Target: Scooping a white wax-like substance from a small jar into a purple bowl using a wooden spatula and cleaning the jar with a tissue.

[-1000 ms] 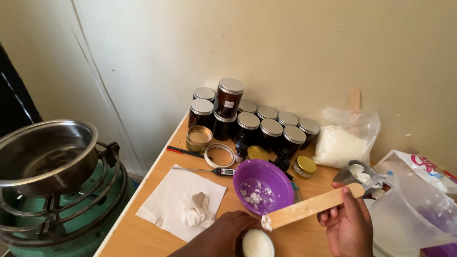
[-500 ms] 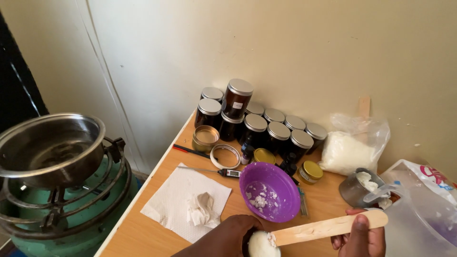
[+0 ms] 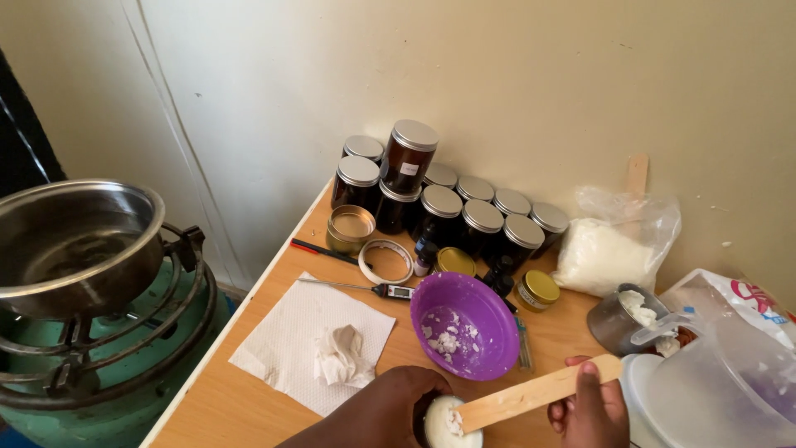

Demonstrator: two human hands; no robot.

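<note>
Fingers of right hand around wooden stick, tip in white-filled jar.

We see a flat stick of pale, matt wood. The purple bowl is smooth, shiny plastic. The dark jars are glossy glass with dull silver metal lids. The pot is shiny metal. The white napkin is soft, rough paper. The table is smooth wood.
</note>
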